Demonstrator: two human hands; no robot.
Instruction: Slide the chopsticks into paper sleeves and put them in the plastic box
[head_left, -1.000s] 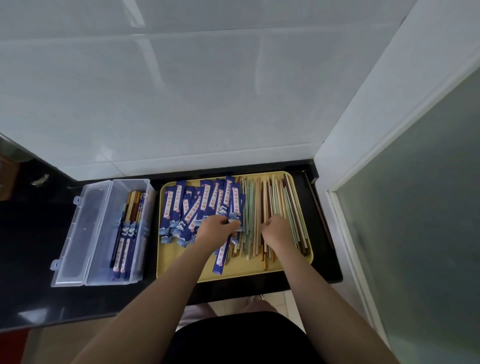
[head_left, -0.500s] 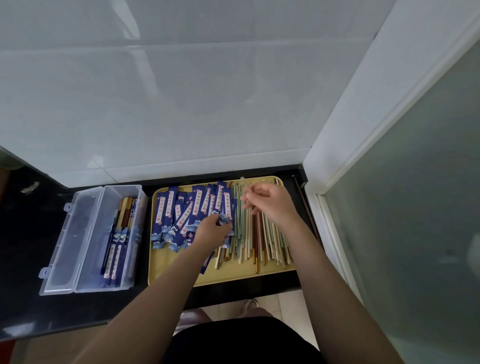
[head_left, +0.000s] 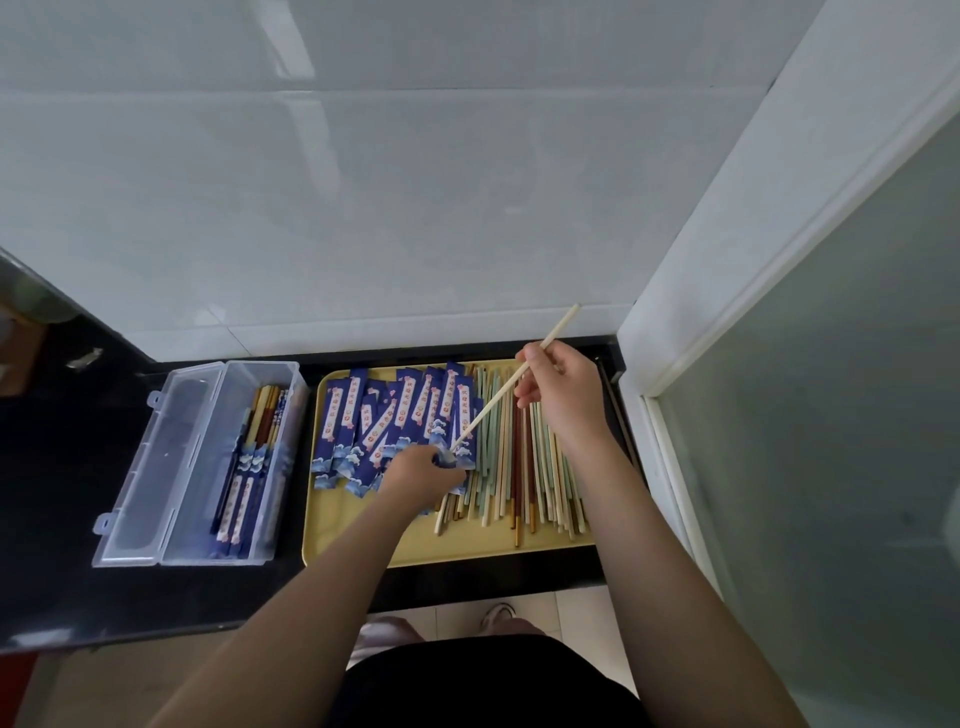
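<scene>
A yellow tray (head_left: 363, 540) lies on the black counter. Several blue paper sleeves (head_left: 387, 421) cover its left half; loose cream, green and brown chopsticks (head_left: 524, 467) fill its right half. My right hand (head_left: 563, 400) pinches cream chopsticks (head_left: 498, 397), held slanted, the lower tip at the mouth of a blue sleeve (head_left: 452, 457). My left hand (head_left: 423, 475) grips that sleeve's lower end on the tray. Left of the tray stands the clear plastic box (head_left: 182, 457), lid open, with several sleeved chopsticks (head_left: 249, 467) inside.
A white tiled wall rises right behind the counter. A white door frame (head_left: 727, 291) with frosted glass stands close on the right. The black counter (head_left: 62, 493) stretches left of the box. Floor tiles and a shoe show below the counter's front edge.
My right hand lifted cream chopsticks out of the pile and swung them slanted, tip down toward the sleeve. My left hand stayed on the sleeve. The camera shifted slightly.
</scene>
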